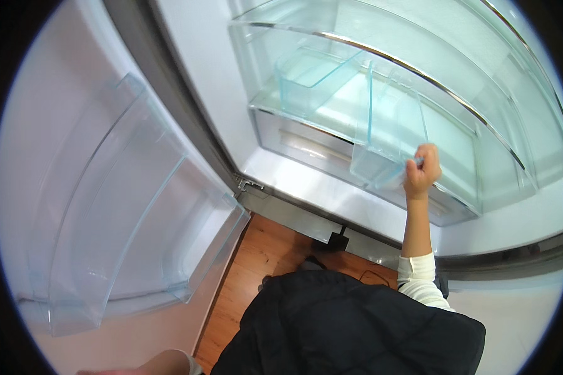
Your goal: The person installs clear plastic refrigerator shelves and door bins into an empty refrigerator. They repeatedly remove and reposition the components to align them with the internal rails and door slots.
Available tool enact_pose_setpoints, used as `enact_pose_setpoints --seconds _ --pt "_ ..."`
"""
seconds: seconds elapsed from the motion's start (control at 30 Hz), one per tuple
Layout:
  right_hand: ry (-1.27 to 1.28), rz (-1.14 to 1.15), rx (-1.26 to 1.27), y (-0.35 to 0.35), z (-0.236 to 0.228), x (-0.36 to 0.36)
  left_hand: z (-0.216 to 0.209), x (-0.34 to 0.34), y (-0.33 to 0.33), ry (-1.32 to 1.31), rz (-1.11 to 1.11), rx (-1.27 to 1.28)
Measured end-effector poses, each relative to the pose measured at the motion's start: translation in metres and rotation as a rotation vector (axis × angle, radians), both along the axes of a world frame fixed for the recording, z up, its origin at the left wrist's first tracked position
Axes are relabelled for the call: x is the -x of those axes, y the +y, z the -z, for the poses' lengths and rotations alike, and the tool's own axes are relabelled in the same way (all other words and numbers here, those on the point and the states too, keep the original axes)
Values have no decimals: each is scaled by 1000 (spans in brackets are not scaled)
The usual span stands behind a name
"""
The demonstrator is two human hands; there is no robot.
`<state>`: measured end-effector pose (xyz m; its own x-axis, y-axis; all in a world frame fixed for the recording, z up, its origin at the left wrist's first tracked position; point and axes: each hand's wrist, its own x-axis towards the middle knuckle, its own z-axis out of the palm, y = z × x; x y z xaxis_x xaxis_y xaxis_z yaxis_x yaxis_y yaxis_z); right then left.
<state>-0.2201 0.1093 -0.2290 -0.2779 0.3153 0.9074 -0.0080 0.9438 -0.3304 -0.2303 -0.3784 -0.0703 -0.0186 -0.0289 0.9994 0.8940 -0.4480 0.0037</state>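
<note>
My right hand reaches forward into an open fridge, its fingers wrapped round the near edge of a clear plastic bin. The bin is tilted, and its near end sticks out over the front of the lower drawer. To its left a second clear bin stands in the fridge. My left hand barely shows at the lower edge, beside the open fridge door. Its fingers are cut off from view, so I cannot tell what they do.
A clear shelf with a curved metallic trim runs above the bins. On the left, clear door racks line the open door. A hinge joins it to the fridge body. Below lies a wooden floor, partly hidden by my black vest.
</note>
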Motion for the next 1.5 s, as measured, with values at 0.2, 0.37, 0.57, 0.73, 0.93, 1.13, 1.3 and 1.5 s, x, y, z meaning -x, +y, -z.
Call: enact_pose_setpoints --seconds 0.2,0.37,0.57,0.73,0.93,1.13,1.3,1.5 --pt "215 -152 62 -17 -20 -84 90 23 51 -715 -267 527" --pt "299 -227 104 -50 -42 -124 109 48 105 -1209 181 857" --pt "81 -404 -274 -70 -65 -123 113 48 163 -1294 645 1043" --pt "-65 -604 -338 -89 -64 -104 112 36 178 -1379 858 974" --pt "-35 -804 -312 -111 -45 -72 108 54 167 -1591 745 819" --pt "49 -738 467 -132 -10 -52 110 57 154 -1449 415 798" --pt "-236 -976 898 -126 -9 -53 117 50 156 -1324 339 711" --pt "-493 -1192 1040 -128 -24 -61 118 47 160 -1227 297 643"
